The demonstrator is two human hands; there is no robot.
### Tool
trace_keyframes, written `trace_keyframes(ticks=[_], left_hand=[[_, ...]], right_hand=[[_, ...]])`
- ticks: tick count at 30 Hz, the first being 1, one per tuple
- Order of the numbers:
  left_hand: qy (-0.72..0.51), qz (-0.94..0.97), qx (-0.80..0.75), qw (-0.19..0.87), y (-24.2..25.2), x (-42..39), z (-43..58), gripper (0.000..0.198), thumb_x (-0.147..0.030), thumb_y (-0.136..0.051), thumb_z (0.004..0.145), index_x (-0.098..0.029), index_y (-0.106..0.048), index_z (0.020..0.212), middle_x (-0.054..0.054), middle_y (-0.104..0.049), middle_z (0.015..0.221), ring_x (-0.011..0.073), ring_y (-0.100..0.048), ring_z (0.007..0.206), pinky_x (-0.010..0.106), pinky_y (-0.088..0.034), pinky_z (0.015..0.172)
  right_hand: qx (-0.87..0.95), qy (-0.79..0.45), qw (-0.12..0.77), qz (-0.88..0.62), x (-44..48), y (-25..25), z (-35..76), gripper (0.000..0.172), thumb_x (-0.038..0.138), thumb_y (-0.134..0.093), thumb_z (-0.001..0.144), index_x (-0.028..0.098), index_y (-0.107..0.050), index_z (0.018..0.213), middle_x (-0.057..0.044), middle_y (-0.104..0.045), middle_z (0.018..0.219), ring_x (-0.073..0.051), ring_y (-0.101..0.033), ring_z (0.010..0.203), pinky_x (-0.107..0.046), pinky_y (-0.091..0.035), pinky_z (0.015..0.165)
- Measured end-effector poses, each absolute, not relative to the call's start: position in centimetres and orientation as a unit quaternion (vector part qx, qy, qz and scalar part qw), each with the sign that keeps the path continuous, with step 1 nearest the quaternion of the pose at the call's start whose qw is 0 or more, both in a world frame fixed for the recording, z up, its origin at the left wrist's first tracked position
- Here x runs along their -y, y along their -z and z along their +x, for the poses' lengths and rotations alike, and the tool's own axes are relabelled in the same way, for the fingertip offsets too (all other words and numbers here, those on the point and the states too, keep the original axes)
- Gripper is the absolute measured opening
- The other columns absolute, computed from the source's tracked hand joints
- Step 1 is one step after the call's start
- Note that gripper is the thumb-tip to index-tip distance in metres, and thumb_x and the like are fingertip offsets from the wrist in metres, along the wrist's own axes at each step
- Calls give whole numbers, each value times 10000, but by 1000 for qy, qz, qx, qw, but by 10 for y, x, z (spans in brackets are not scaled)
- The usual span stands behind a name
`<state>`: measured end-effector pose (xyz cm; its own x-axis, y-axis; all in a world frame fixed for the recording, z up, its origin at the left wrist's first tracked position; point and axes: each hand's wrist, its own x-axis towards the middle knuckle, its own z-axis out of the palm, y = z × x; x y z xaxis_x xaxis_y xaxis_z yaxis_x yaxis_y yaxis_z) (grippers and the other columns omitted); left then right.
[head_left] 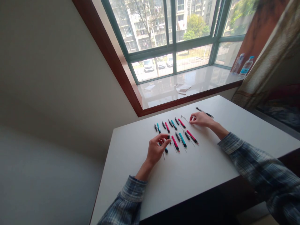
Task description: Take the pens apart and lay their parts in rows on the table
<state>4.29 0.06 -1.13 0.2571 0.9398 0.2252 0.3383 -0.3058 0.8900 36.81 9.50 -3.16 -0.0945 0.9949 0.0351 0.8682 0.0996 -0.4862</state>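
Several pen parts in black, teal and pink lie in two rows on a white table [192, 175]. My left hand [157, 150] is curled at the left end of the near row, its fingers pinched on a small black pen piece [168, 137]. A teal-and-black part [166, 150] lies just beside it. My right hand [201, 119] rests at the right end of the far row, fingertips pinched near a thin clear refill [184, 118]. Pink barrels [175, 143] and teal barrels [182, 139] lie between the hands. A whole black pen [204, 112] lies behind the right hand.
A wide window sill [187, 86] runs behind the table with a folded paper [182, 88] on it. Two water bottles [246, 66] stand at its right end by a curtain [264, 62]. A plain wall is to the left.
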Motion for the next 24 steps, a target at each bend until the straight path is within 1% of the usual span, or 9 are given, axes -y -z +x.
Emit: trace_keyframes(ticks=[12,17,19,21,24], left_hand=[[-396,702,-460,373,11,-1,44,304,-445,-751,869,-170,-774,996,59,-743,854,170,-631,725,303,-535,721],[-396,703,-457,375,10,0,44,306,-453,-747,870,-175,-775,997,60,-743,855,174,-637,725,304,-538,712],[-398,703,-456,374,10,0,44,303,-448,-747,872,-178,-768,1009,61,-744,865,173,-639,731,301,-536,712],[-401,704,-450,376,9,0,43,307,-443,-746,875,-188,-755,1046,56,-745,871,168,-639,731,290,-531,704],[-407,703,-437,385,7,0,43,344,-442,-765,861,-198,-725,1099,43,-742,849,154,-627,695,269,-515,668]], right_hand=[[719,-181,184,-645,-97,34,369,222,421,-752,774,225,-798,869,-41,-768,817,-192,-700,768,-248,-460,631],[715,-182,189,-647,-94,31,368,198,402,-763,770,224,-792,850,-40,-763,802,-197,-699,759,-254,-463,629],[716,-181,215,-639,-92,28,365,196,399,-756,790,218,-784,860,-40,-759,796,-193,-690,737,-261,-468,641],[722,-186,270,-610,-89,24,359,219,422,-736,828,212,-775,877,-36,-749,779,-179,-665,697,-273,-476,665],[735,-242,354,-525,-81,15,343,309,501,-717,861,198,-768,891,-29,-724,750,-156,-610,644,-279,-464,650]])
